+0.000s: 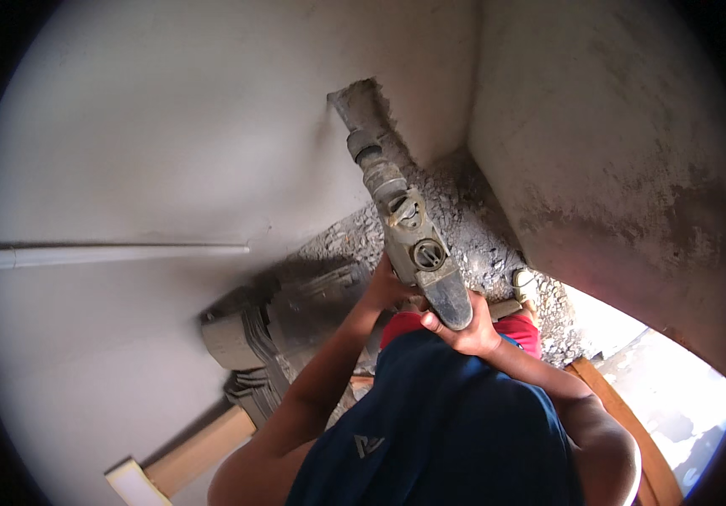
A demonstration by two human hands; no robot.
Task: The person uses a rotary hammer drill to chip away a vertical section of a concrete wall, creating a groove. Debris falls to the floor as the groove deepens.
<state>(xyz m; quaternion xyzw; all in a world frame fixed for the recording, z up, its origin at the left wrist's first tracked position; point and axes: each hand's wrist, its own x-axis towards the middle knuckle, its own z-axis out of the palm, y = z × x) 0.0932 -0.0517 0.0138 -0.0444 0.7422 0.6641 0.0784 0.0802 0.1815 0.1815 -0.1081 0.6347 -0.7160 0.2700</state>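
Note:
A dusty rotary hammer drill (410,221) points away from my body at the wall. Its rear handle (448,300) sits in my right hand (473,329), the thumb lying across its near side. My left hand (391,284) supports the tool's body from the left, and the housing hides most of its fingers. The chuck end (363,145) lies over a rough chiselled channel (363,104) in the painted wall (179,126). Whether the bit touches the wall cannot be seen.
Broken rubble (464,215) covers the floor by the corner. At left stand stacked grey sheets (255,354) and a wooden board (198,449). A white pipe (116,255) runs along the wall. A stained wall (622,158) rises right; a wooden plank (628,430) lies beside my right arm.

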